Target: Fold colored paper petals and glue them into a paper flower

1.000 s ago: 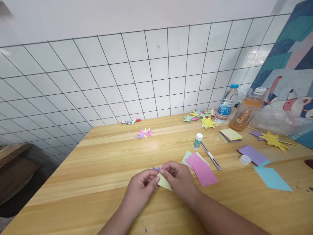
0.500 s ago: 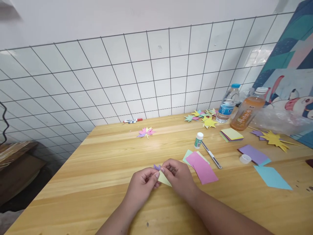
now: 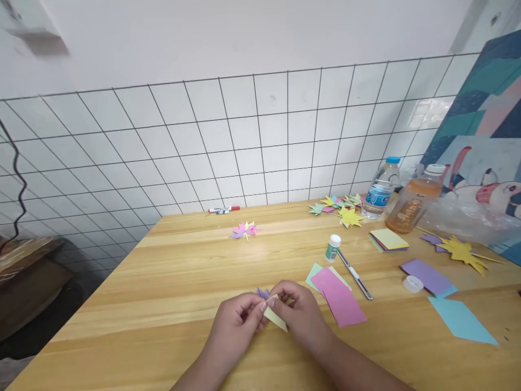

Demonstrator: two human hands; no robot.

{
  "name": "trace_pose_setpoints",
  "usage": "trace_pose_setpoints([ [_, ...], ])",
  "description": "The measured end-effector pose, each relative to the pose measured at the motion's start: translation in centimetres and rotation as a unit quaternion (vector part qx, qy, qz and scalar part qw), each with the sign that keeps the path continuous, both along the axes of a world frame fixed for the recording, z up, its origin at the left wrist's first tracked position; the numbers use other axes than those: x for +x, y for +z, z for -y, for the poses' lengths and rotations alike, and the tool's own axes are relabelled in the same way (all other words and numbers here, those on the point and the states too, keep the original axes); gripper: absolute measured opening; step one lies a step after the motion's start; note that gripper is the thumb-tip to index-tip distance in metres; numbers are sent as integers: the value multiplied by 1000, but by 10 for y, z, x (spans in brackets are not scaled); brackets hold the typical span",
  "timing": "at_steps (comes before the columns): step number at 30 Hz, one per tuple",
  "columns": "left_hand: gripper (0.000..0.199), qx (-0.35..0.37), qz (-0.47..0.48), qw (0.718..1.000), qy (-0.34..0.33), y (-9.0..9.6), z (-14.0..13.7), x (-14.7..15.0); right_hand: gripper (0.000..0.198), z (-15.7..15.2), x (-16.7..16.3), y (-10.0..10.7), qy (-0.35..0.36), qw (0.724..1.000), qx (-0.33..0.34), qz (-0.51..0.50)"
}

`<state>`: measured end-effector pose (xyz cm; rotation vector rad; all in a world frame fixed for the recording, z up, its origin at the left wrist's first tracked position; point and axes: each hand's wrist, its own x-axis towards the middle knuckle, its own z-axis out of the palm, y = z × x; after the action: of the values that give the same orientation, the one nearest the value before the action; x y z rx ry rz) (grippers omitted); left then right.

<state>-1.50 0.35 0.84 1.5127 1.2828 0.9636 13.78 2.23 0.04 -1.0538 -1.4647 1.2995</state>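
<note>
My left hand is closed in a pinch on a small folded paper piece, low in the middle of the view. Its purple part sticks up between the fingertips. A pale yellow paper slants down between both hands, and my right hand pinches its upper end. The two hands' fingertips nearly meet and cover the place where the purple and yellow parts come together. To the right of my right hand lie a pink paper sheet and a green paper sheet partly under it.
Beyond the papers are a glue bottle, a utility knife and a white cap. A paper leaf lies farther back. At right stand a water bottle and an orange drink bottle. Stacked paper lies before them.
The head view has tilted up, so the table and its items sit lower in the picture. Both hands keep their pinch, and the yellow paper between them slants more steeply.
</note>
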Motion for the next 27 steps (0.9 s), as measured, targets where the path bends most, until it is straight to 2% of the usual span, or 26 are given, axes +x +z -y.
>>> trace_pose_setpoints([
  [4, 26, -1, 7, 1000, -1, -1, 0, -1, 26, -3, 1, 0, -2, 1000, -17, -22],
  [8, 26, -17, 34, 999, 30, -3, -3, -1, 27, -2, 3, 0, 8, 1000, -24, -17],
  [10, 28, -39, 64, 996, 55, -3, -5, -2, 27, -1, 3, 1, 2, 1000, -7, -11],
  [13, 31, -74, 92, 989, 88, -2, -8, -4, 38, 1, 4, 0, 6, 999, 40, 14],
  [17, 34, -89, 97, 987, 92, 0, -9, -5, 25, 1, 4, -4, -8, 997, 61, 38],
  [21, 36, -94, 101, 986, 97, 2, -8, -5, 26, -1, 4, -7, -39, 995, 71, 65],
  [27, 36, -105, 118, 984, 79, 1, -8, -6, 27, -1, 2, -6, -15, 998, 12, 63],
])
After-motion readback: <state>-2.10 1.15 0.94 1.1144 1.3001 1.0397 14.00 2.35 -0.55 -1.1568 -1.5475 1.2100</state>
